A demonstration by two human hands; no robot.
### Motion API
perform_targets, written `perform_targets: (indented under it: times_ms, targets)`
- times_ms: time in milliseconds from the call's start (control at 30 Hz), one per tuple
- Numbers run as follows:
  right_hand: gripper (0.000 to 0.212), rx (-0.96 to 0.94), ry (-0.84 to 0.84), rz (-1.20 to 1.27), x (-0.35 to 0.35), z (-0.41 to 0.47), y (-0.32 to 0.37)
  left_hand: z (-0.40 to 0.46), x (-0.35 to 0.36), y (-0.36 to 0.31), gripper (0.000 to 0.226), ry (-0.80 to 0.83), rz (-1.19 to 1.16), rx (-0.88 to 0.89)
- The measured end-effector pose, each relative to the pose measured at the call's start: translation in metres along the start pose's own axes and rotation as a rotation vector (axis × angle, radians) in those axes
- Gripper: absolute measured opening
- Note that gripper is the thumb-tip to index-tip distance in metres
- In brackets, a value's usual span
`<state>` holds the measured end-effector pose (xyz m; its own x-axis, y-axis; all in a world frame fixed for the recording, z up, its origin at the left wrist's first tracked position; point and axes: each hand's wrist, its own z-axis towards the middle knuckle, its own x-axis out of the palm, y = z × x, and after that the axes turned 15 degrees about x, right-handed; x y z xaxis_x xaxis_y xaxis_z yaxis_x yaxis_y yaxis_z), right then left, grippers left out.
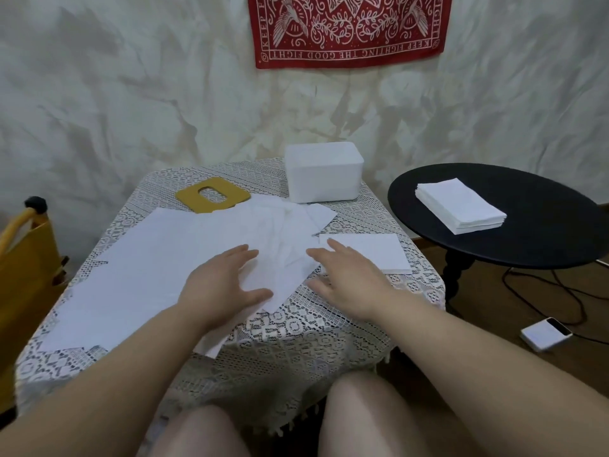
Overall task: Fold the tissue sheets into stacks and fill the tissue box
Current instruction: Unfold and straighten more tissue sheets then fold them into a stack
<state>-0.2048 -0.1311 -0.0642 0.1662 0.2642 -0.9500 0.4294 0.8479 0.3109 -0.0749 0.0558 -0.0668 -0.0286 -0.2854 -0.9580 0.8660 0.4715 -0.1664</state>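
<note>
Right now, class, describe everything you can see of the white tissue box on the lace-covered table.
The tissue box is a plain white rectangular tub with rounded corners, plastic by its look. It stands upright at the far edge of the lace-covered table, without its lid; its inside is not visible. Loose tissue sheets reach its front base. Neither hand touches it.

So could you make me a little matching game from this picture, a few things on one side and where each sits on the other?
Things:
1. white box
2. yellow lid
3. thick tissue stack
4. phone

Places:
a. on the floor
b. on the round black table
c. far edge of the lace tablecloth
d. left of the box, beside the loose sheets

Pairs: 1-c, 2-d, 3-b, 4-a
</note>
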Motion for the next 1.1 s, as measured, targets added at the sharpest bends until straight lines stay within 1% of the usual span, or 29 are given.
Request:
perform_targets:
  times_ms: [133,267,367,433,567,733,800,867,967,1033,1100]
  targets:
    - [0.054,-0.069,0.055,0.035,0.017,0.006,0.029,-0.019,-0.001,0.013,0.077,-0.031,-0.062,-0.005]
    - [0.054,-0.081,0.093,0.067,0.031,0.009,0.043,-0.029,0.007,0.017,0.070,-0.098,-0.148,-0.003]
    - [0.053,-0.069,0.090,0.076,0.036,0.011,0.046,-0.030,0.009,0.018,0.067,-0.116,-0.134,0.022]
    - [0.050,-0.073,0.068,0.084,0.036,0.012,0.048,-0.030,0.009,0.018,0.060,-0.144,-0.093,0.030]
    - [0.042,-0.124,0.021,0.129,0.037,0.014,0.056,-0.032,0.011,0.018,0.041,-0.225,-0.085,-0.016]
    - [0.035,-0.128,-0.046,0.199,0.038,0.014,0.069,-0.033,0.013,0.017,0.031,-0.264,-0.068,0.012]
    - [0.033,-0.117,-0.091,0.216,0.036,0.015,0.072,-0.033,0.014,0.019,0.034,-0.265,-0.051,0.051]
    - [0.032,-0.104,-0.131,0.212,0.031,0.016,0.074,-0.033,0.014,0.020,0.042,-0.272,-0.017,0.081]
    - [0.028,-0.036,-0.167,0.234,0.019,0.015,0.068,-0.033,0.010,0.022,0.050,-0.318,0.033,0.096]
    - [0.020,0.006,-0.216,0.281,0.008,0.010,0.058,-0.033,0.006,0.024,0.042,-0.357,0.039,0.087]
    - [0.016,0.066,-0.252,0.359,-0.004,0.008,0.046,-0.031,-0.001,0.022,0.023,-0.391,0.010,0.064]
